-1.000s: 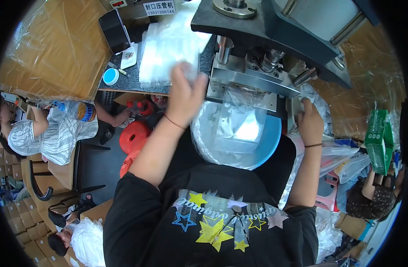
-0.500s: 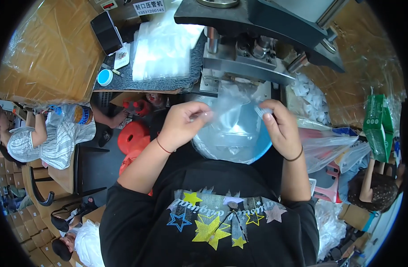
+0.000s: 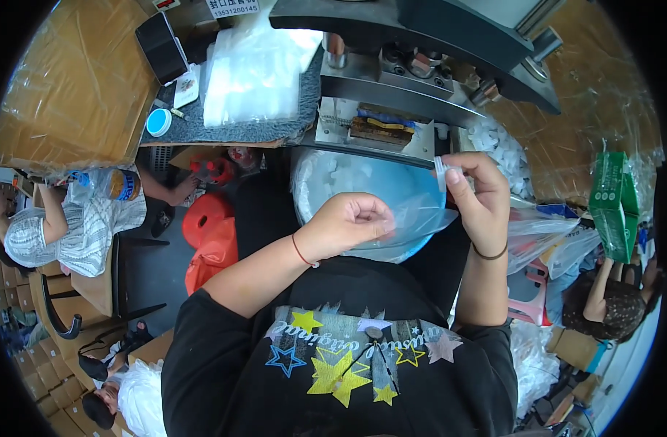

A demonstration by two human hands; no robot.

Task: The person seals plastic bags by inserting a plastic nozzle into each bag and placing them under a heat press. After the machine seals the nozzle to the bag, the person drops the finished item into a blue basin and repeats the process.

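My left hand (image 3: 357, 222) is closed in a pinch on a clear plastic bag (image 3: 424, 221), whose loose end reaches right over a blue basin (image 3: 440, 200). Between the thumb and fingers of my right hand (image 3: 483, 195) is a small clear ribbed plastic piece (image 3: 440, 169), held upright beside the basin's far right rim. Its exact kind I cannot make out. Just beyond the basin, the metal bed (image 3: 333, 120) of a press (image 3: 413, 73) carries a brown block (image 3: 381, 132) with blue and yellow strips on top.
Left of the press, clear plastic bags (image 3: 253, 84) lie stacked on a grey mat (image 3: 308, 109). A heap of small white pieces (image 3: 504, 156) is at the right, near a green box (image 3: 614, 211). A red stool (image 3: 208, 218) stands left. Other people sit at both sides.
My left hand has come nearer and to the right with the clear bag, away from the press bed. My right hand has shifted slightly right, still pinching the ribbed piece. The view has shifted slightly.
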